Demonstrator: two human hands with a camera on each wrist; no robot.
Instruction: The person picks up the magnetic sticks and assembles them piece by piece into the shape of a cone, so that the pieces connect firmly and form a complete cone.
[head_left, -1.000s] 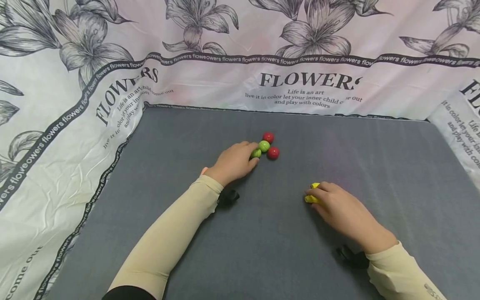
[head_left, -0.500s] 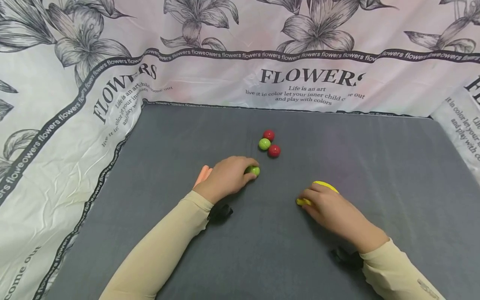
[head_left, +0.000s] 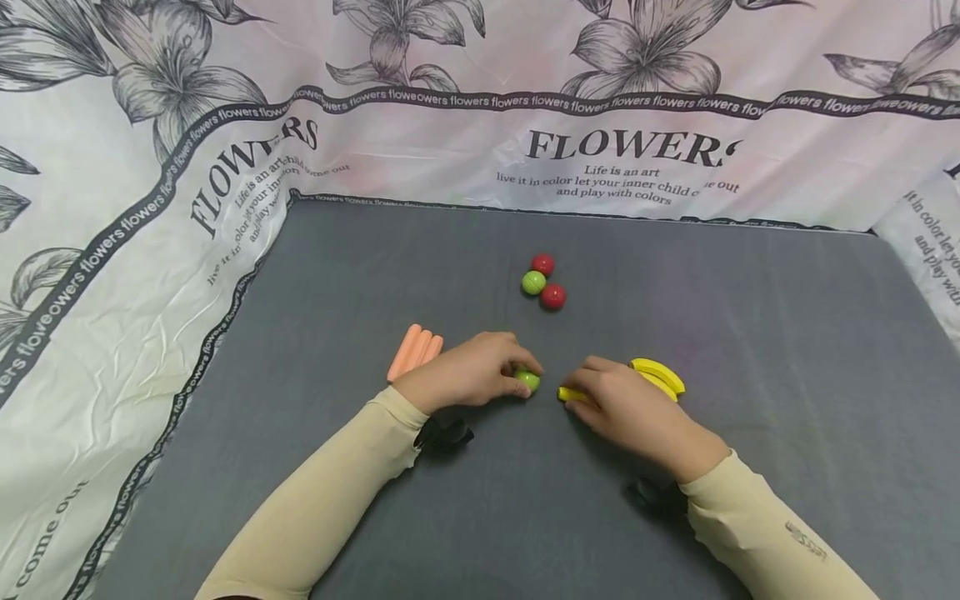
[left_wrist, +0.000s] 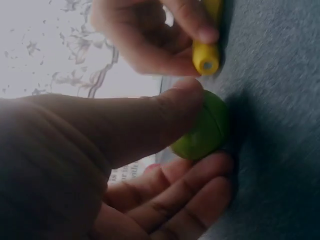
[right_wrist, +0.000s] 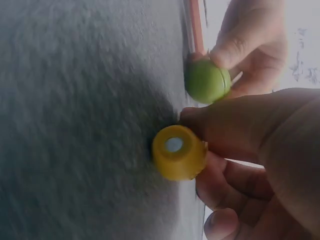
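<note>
My left hand [head_left: 476, 368] pinches a glossy green ball [head_left: 528, 381] with a seam line between thumb and fingers, low over the grey cloth. Close to its right, my right hand [head_left: 633, 417] grips a small yellow banana [head_left: 570, 393], mostly hidden under the fingers. In the right wrist view the banana's blunt end [right_wrist: 175, 152] shows a pale round spot, and the green ball [right_wrist: 206, 81] is just past it. A gap separates ball and banana in the left wrist view. More yellow bananas [head_left: 660, 372] lie just beyond my right hand.
Two red balls [head_left: 553, 297] and a second green ball [head_left: 533, 283] sit together farther back. Several pale orange sticks [head_left: 414, 352] lie side by side behind my left wrist. White flower-printed cloth [head_left: 420, 154] rises at the back and left of the grey surface [head_left: 480, 517].
My left hand has drawn one green ball away from the other balls, toward me. My right hand has shifted left with one banana, leaving the others behind. The orange sticks have come into view.
</note>
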